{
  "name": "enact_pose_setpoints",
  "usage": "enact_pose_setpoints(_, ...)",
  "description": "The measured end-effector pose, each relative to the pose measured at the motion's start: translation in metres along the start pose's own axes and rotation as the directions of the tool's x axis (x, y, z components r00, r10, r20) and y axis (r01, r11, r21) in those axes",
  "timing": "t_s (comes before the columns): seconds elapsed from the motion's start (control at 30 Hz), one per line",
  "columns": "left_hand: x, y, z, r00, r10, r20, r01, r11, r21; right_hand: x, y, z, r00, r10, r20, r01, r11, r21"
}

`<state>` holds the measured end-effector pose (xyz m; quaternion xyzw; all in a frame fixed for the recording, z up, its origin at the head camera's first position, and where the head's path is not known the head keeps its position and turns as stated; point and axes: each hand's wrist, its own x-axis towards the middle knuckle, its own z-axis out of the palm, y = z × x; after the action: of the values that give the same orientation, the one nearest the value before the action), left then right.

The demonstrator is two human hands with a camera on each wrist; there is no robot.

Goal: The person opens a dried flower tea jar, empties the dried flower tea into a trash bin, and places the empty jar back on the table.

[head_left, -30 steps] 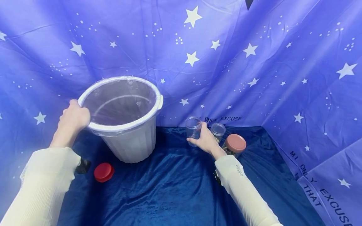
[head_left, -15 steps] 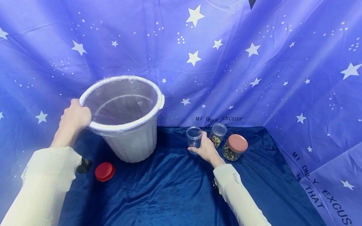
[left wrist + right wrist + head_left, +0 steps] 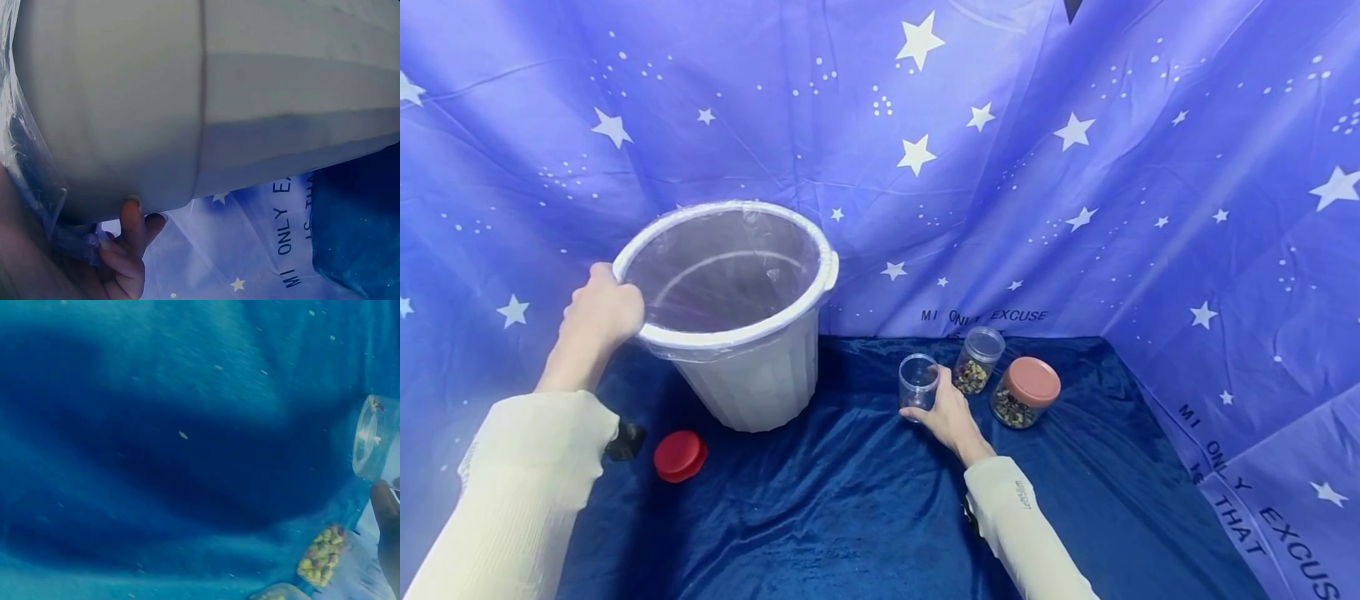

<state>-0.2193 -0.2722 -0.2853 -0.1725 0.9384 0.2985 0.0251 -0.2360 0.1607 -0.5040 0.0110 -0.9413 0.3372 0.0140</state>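
Note:
My left hand (image 3: 602, 308) grips the rim of a white trash bin (image 3: 752, 392) at its left side. A clear plastic liner (image 3: 28, 150) hangs over that rim, and the left wrist view shows my curled fingers below the bin's edge. Toward the right, my right hand (image 3: 953, 417) holds a clear, lidless plastic jar (image 3: 917, 379) upright around its side. A few small bits lie at that jar's bottom in the right wrist view; whether it touches the cloth I cannot tell. Just behind stands another open clear jar (image 3: 973, 375), partly filled with yellowish dried buds.
A jar with a pink-orange lid (image 3: 1032, 381) and dark dried contents stands to the right. One red lid (image 3: 680, 456) lies in front of the bin, near my left sleeve. Blue velvety cloth (image 3: 820, 517) covers the surface, and a starry curtain (image 3: 760, 133) rises behind.
My right hand has come down and slightly nearer with the clear jar, uncovering the two jars behind it. My left hand keeps its grip on the bin, which stays in place.

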Motion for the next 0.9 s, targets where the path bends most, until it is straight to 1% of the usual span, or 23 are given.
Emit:
enact_pose_setpoints(0.17,-0.001,0.001,0.001,1.0,0.001,-0.002,-0.001,1.0,0.001,-0.005,0.004,0.003,0.999,0.034,-0.003,-0.034,0.999,0.012)
enact_pose_setpoints(0.4,0.001,0.001,0.001,1.0,0.005,-0.005,-0.005,1.0,-0.001,-0.003,0.007,0.002,1.0,0.025,0.016,-0.025,1.0,-0.012)
enact_pose_setpoints(0.6,0.002,0.0,0.001,1.0,0.001,-0.003,-0.001,1.0,-0.004,-0.004,0.009,0.003,0.999,0.046,0.013,-0.046,0.999,-0.013)
enact_pose_setpoints(0.73,0.001,-0.001,0.001,1.0,0.002,-0.003,-0.002,1.0,-0.008,-0.006,0.011,0.005,0.999,0.053,-0.006,-0.053,0.999,0.006)
enact_pose_setpoints(0.9,0.001,-0.001,0.001,1.0,0.01,-0.007,-0.01,1.0,-0.011,-0.009,0.015,0.01,0.998,0.049,-0.038,-0.047,0.997,0.058)
